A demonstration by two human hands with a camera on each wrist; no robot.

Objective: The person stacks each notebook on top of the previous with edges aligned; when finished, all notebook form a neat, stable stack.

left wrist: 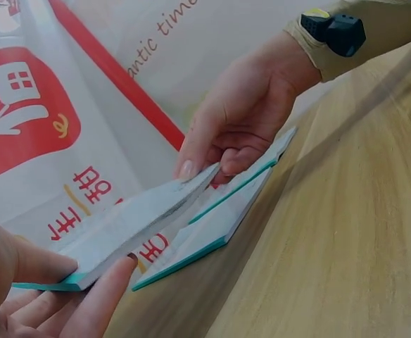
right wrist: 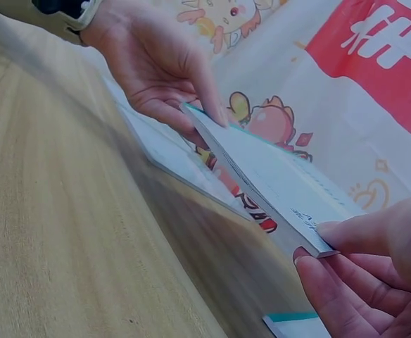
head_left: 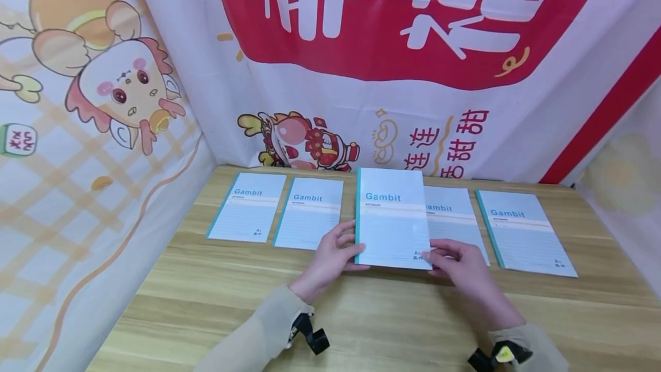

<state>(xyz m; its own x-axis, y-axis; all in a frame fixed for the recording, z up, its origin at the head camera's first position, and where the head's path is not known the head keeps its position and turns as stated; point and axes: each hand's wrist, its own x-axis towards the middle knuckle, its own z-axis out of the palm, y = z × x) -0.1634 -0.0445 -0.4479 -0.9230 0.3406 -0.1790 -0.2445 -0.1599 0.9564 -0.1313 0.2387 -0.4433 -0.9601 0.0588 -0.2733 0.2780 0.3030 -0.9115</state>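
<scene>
A pale blue notebook (head_left: 391, 225) with a teal spine and the word Gambit on its cover is held above the table by both hands. My left hand (head_left: 334, 251) pinches its lower left corner at the spine, thumb on the cover and fingers beneath. At the lower right corner, my right hand (head_left: 459, 266) pinches it the same way. Both wrist views show a gap between this notebook and the tabletop. It overlaps another Gambit notebook (head_left: 454, 223) lying behind it to the right in the head view.
Two matching notebooks lie on the left, an outer one (head_left: 247, 208) and an inner one (head_left: 310, 214). Another notebook (head_left: 527, 234) lies at the far right. The wooden table (head_left: 372, 326) meets a printed cloth backdrop (head_left: 320, 85) at its back edge.
</scene>
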